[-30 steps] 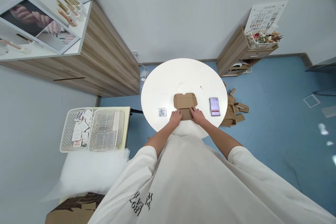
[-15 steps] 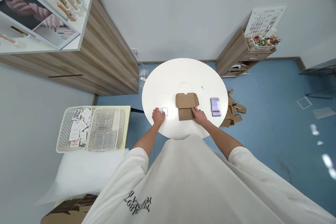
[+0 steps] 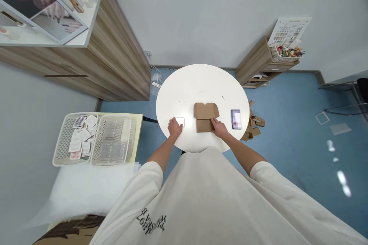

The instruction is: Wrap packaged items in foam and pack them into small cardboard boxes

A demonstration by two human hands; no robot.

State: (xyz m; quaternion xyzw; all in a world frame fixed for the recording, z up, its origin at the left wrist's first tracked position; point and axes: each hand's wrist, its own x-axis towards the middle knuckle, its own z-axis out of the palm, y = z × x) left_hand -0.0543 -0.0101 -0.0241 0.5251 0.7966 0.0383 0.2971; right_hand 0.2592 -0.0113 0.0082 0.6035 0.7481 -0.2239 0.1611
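My left hand (image 3: 174, 127) is closed at the left end of a small flat white pack (image 3: 180, 121) on the round white table (image 3: 198, 80). Thumb and fingers lie along its edges, and the hand covers part of it. To the right, an open brown cardboard box (image 3: 204, 125) lies with its lid folded back, away from me. My right hand (image 3: 219, 128) holds this box at its right side, fingertips at the fold between lid and base. A phone (image 3: 236, 119) with a blurred screen rests to the right of that hand.
Folded cardboard boxes (image 3: 254, 124) are heaped on the floor right of the table. Left stand two white baskets, one with cards (image 3: 80, 134), one with clear plastic cases (image 3: 112, 139). A wooden cabinet (image 3: 120, 57) and a small shelf unit (image 3: 258, 63) stand by the wall.
My left hand and the small pack have shifted slightly right, and the pack's printed look has given way to a plain white face. My right hand stays on the box. The view has tilted a little.
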